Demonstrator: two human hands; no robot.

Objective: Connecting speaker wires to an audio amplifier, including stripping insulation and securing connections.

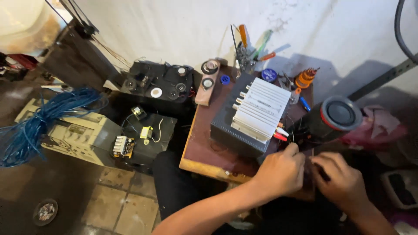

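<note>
Hands (278, 172) (342, 180) crowd the table's (204, 148) front edge — amplifier (252, 115) close.

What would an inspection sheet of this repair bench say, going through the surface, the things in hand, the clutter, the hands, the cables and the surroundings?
Surface: small brown wooden table, worn, set against a white wall.
Things in hand: a small dark part between both hands, too hidden to identify; grey amplifier box with a ribbed silver top just behind.
Clutter: screwdrivers in a holder, orange bit set, round black speaker.
Hands: left hand and right hand, fingers curled on the dark part.
Cables: blue wire bundle on the floor; red and white plugs at the amplifier.
Surroundings: black electronics cases, tiled floor.
</note>
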